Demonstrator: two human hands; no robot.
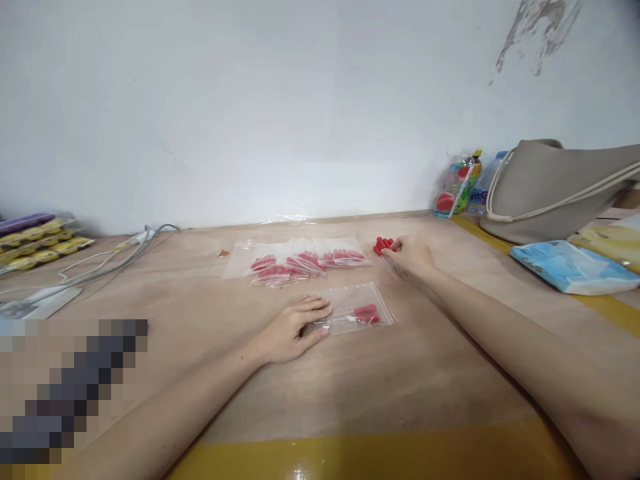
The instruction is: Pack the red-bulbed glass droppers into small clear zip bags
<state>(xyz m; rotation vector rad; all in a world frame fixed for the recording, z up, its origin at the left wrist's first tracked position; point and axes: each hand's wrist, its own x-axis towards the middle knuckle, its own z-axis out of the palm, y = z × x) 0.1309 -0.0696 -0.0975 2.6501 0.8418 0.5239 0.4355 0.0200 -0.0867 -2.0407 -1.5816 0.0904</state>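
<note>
My left hand point(297, 327) lies on the table with its fingers stretched out, their tips resting on the left end of a clear zip bag point(345, 320). Inside that bag are a few small red rounded pieces point(366, 313), and its red-edged end points right. Farther off, my right hand point(413, 255) is curled, thumb and fingers pinched at a small cluster of loose red finger-shaped pieces point(383, 245). Clear plastic shows beneath that hand. Between the hands, toward the wall, several clear bags point(305, 260) with red pieces overlap in a row.
Cables point(115, 257) and yellow-and-black packets point(40, 243) are at the left. To the right are wrapped drinks point(455, 187), a grey bag point(555, 190) and a blue tissue pack point(570, 265). A white wall point(280, 113) rises behind the table. The lower left corner is pixelated.
</note>
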